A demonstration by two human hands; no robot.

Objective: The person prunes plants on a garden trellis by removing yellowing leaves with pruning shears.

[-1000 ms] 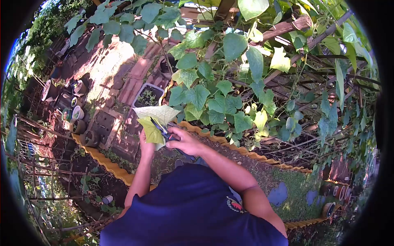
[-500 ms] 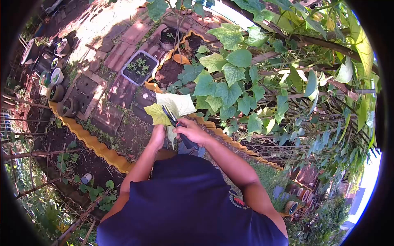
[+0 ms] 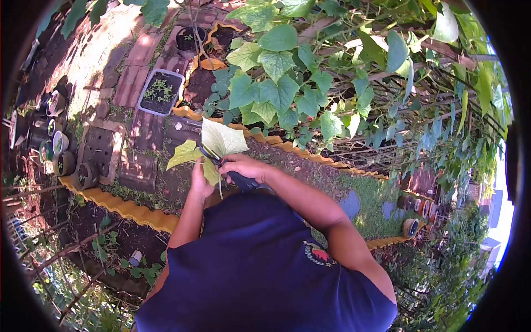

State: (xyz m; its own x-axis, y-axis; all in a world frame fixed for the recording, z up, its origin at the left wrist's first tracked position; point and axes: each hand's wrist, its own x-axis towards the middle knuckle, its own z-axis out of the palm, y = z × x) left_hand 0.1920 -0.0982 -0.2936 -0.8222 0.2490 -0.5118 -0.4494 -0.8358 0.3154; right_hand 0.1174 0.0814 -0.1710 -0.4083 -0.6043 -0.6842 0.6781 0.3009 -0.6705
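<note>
Pale green and yellowish cut leaves [image 3: 221, 139] fan out in front of my body, near the middle of the view. My left hand [image 3: 201, 180] is closed around their lower part, at the left. Dark-handled scissors or pruners [image 3: 243, 181] are gripped in my right hand [image 3: 241, 167], whose fingers also lie close to the leaves. The blades point up and to the left, partly behind the leaves, so I cannot tell how far apart they are.
Leafy vines [image 3: 282, 83] on sticks fill the upper right. A planter box [image 3: 160, 93] with seedlings stands at the upper left. Yellow wavy edging [image 3: 127, 207] borders the beds. Several small pots [image 3: 61, 143] are at the far left.
The view has shifted, so the garden appears further left. Both hands, the leaves and the tool have moved slightly left in view, and the yellow leaf now spreads further from the pale one.
</note>
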